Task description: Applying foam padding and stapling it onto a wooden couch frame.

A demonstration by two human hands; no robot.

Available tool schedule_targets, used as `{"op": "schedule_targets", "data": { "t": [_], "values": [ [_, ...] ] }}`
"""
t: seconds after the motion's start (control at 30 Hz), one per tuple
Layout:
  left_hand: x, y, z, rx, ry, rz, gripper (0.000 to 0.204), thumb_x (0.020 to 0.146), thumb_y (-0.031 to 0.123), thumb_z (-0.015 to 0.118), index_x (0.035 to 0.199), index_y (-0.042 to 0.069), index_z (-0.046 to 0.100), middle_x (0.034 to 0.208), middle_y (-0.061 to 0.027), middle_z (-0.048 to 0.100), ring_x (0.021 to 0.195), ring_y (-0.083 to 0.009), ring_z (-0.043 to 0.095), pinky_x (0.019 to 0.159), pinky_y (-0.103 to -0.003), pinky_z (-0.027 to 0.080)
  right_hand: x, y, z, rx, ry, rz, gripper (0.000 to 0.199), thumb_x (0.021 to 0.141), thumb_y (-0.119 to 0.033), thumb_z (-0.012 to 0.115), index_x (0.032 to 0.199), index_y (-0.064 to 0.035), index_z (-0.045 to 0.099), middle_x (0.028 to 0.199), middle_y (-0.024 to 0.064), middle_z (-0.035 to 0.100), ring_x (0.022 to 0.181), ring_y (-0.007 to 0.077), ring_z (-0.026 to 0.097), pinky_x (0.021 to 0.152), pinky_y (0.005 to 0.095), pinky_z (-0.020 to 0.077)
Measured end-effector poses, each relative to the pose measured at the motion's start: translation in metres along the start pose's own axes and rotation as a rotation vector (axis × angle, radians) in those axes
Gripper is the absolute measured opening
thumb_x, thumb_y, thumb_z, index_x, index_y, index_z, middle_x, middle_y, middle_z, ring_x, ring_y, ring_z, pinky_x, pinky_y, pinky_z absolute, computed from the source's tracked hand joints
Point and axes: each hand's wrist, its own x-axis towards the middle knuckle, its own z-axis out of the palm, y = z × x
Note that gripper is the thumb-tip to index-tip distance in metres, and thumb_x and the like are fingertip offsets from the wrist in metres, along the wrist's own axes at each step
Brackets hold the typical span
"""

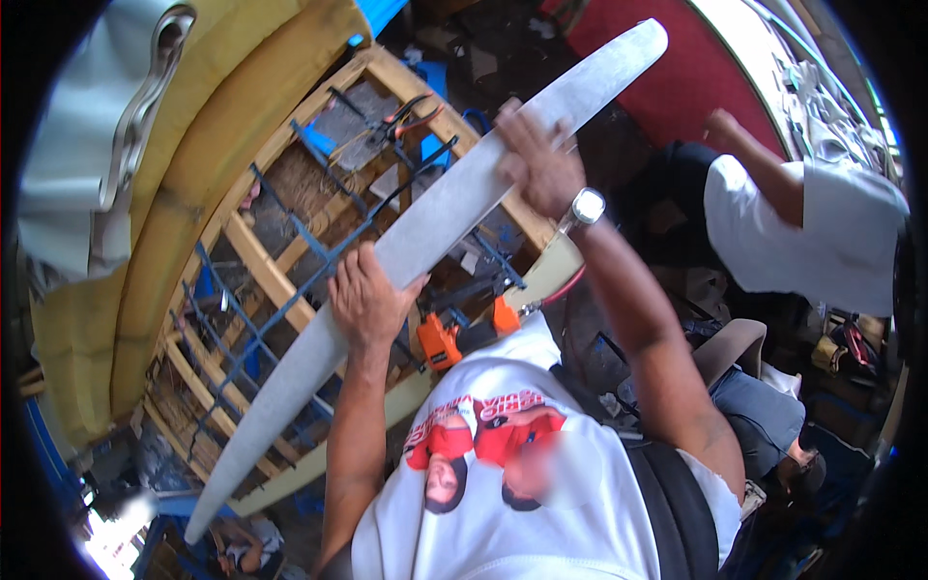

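Note:
A long, flat, pale grey strip [440, 222] with rounded ends lies diagonally across a wooden furniture frame [256, 256] strung with blue straps. It looks like padding or a board; I cannot tell which. My left hand [367, 300] grips the strip near its middle, thumb apart along the near edge. Farther up, my right hand [541, 164], with a watch on the wrist, lies on the strip with fingers spread, slightly blurred. Close to my body, below the strip, an orange and black power tool [442, 340] rests by the frame's near rail.
Orange-and-black-handled pliers [411, 118] lie on the frame's far part. Yellow foam padding [184, 193] curves along the left side, with grey fabric [92, 116] over it. At right a co-worker in a white shirt [802, 232] bends near a red panel [667, 58]. Another person [759, 416] is lower right.

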Motion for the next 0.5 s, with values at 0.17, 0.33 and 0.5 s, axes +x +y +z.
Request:
{"op": "schedule_targets", "data": {
  "t": [0.17, 0.33, 0.5],
  "values": [
    [0.002, -0.005, -0.001, -0.144, -0.085, -0.075, 0.094, 0.06, 0.055, 0.09, 0.13, 0.006, 0.05, 0.12, -0.0126, 0.06, 0.113, -0.0309, 0.058, 0.093, -0.047, 0.046, 0.058, 0.109, -0.005, -0.119, -0.085, 0.365, 0.066, 0.106, -0.053, 0.025, 0.161, -0.0173, 0.027, 0.169, 0.004, 0.02, 0.156, 0.0247, 0.017, 0.122, 0.0641, 0.0103],
    [-0.037, -0.047, -0.021, -0.157, -0.1, -0.064, 0.101, 0.059, 0.062, 0.088, 0.136, 0.007, 0.05, 0.12, -0.0128, 0.064, 0.112, -0.0308, 0.06, 0.093, -0.046, 0.046, 0.031, 0.055, -0.031, -0.211, -0.126, 0.193, 0.076, 0.102, -0.058, 0.034, 0.16, -0.009, 0.026, 0.169, 0.0108, 0.021, 0.156, 0.0287, 0.018, 0.121, 0.0641, 0.0116],
    [-0.129, -0.143, -0.05, 0.023, -0.218, -0.334, 0.108, 0.051, 0.081, 0.078, 0.126, 0.006, 0.056, 0.119, -0.0132, 0.067, 0.113, -0.0326, 0.061, 0.096, -0.048, 0.043, -0.032, -0.034, -0.018, -0.089, -0.132, -0.148, 0.094, 0.095, -0.072, 0.034, 0.161, -0.0056, 0.021, 0.167, 0.0187, 0.021, 0.156, 0.0319, 0.018, 0.121, 0.0639, 0.0038]
  ]
}}
